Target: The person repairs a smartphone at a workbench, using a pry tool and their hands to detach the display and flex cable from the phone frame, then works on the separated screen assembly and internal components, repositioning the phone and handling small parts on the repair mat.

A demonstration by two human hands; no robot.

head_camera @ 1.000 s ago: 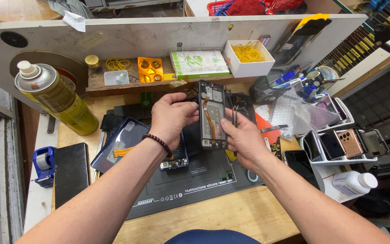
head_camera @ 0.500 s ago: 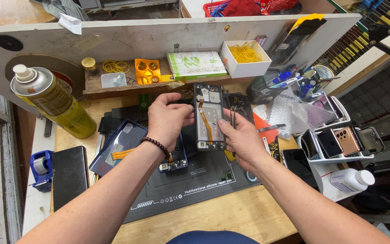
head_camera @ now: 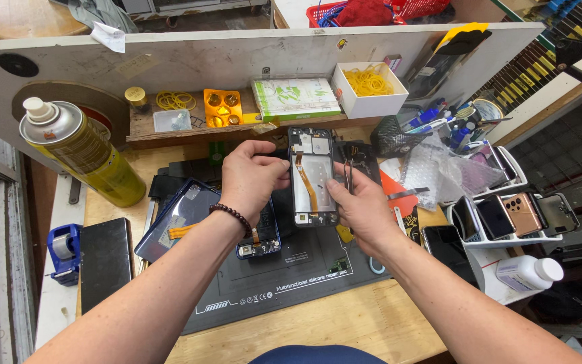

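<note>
- Both hands hold one opened phone frame (head_camera: 313,176) upright between them, above the dark silicone repair mat (head_camera: 284,269); its long axis runs away from the person, top end toward the wooden shelf (head_camera: 144,125).
- Left hand (head_camera: 254,176) is curled against the frame's left edge, thumb and fingers closed on it, a bead bracelet (head_camera: 232,217) at the wrist.
- Right hand (head_camera: 358,205) grips the right edge from below, thumb pressed on the frame's inner face beside an orange flex cable (head_camera: 310,190); it also seems to carry thin tweezers (head_camera: 349,176), though that is hard to tell.
- Neither hand is nearer: the frame sits squarely between them, touching both.
- Relative to the frame: a blue back cover (head_camera: 176,219) lies on the mat to the lower left, and a second phone body (head_camera: 261,236) lies just beneath the left wrist.
- Further left of the frame stands a yellow spray can (head_camera: 85,152), tilted in view.
- Behind the frame, a white box of yellow rubber bands (head_camera: 370,86) sits on the shelf.
- Right of the frame, a white rack (head_camera: 506,237) holds several phones.
</note>
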